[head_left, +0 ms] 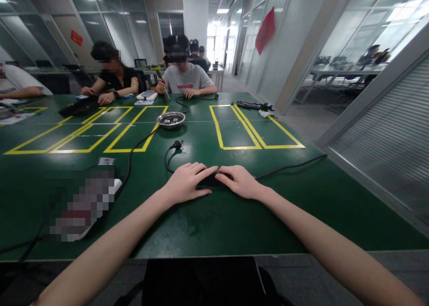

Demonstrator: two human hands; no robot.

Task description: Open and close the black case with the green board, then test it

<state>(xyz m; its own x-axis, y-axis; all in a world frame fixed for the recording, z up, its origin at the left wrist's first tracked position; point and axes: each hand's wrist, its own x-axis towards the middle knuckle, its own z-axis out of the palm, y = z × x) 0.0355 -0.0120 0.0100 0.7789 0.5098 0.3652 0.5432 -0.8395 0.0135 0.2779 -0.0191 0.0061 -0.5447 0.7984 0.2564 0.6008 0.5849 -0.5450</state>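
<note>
A dark block, which looks like a black power adapter [208, 180], lies on the green table between my hands, largely covered by them. My left hand [186, 183] holds its left part, fingers over the far side and thumb along the near side. At the right end, my right hand [241, 180] is closed on it with thumb and forefinger. From the left side a short black cord loops up to a black plug [176, 145] on the table. Another black cable [291, 166] runs from near my right hand toward the table's right edge.
A metal bowl [170, 120] with small metal parts stands ahead. Yellow tape outlines [239, 147] mark the green table [214, 227]. A blurred-out device [85, 205] lies at left by a label [106, 161]. A black tool-like item [253, 105] lies far right. Co-workers sit opposite.
</note>
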